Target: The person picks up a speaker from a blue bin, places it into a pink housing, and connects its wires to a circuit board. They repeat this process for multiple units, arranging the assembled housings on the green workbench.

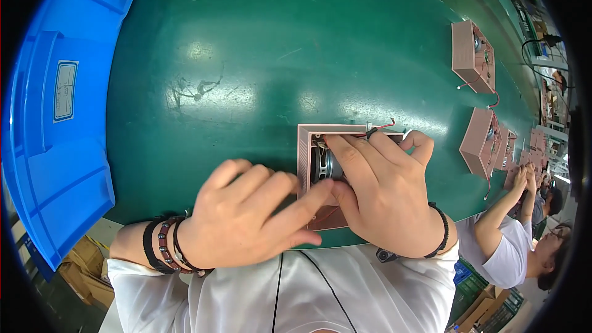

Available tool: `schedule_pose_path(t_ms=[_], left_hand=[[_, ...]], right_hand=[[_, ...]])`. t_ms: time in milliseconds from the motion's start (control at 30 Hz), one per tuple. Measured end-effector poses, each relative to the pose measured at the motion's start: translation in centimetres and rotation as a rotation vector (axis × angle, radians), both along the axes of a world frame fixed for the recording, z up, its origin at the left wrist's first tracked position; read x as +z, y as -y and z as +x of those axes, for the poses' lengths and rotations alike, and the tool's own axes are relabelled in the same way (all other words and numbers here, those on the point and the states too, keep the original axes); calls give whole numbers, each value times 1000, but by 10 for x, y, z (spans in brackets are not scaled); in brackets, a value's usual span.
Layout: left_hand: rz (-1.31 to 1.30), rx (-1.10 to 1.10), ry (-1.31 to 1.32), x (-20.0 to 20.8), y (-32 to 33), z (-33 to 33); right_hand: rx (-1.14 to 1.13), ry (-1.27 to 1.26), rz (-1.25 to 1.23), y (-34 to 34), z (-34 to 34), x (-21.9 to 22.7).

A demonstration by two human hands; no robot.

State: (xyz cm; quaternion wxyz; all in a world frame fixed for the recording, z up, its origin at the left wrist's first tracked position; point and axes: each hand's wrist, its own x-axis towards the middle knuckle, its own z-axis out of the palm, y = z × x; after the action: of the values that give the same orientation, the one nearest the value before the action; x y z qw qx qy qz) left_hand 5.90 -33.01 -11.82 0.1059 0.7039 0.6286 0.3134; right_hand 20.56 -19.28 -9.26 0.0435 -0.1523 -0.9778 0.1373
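A pink open-topped speaker box lies on the table in front of me, with a round metal-framed speaker inside its left end. My right hand lies over the box and grips it, its long fingers reaching inside past the speaker. The thumb is bent near the speaker's close side. Beside the box's left wall is my left hand, its index finger stretched to the right hand's thumb and the other fingers loosely bent. No object shows in it. A red and black wire sticks out past the far wall.
A large blue plastic bin stands along the left. More pink speaker boxes with trailing wires line the right side of the green table. Beyond them, at lower right, a co-worker in white has both hands raised over the table.
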Motion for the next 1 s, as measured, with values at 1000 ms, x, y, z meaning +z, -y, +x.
schedule_pose_path(t_ms=[1000], left_hand=[[-167,20,-236,-16,-10,-12]], right_hand=[[-12,-49,-23,-4,11,-5]])
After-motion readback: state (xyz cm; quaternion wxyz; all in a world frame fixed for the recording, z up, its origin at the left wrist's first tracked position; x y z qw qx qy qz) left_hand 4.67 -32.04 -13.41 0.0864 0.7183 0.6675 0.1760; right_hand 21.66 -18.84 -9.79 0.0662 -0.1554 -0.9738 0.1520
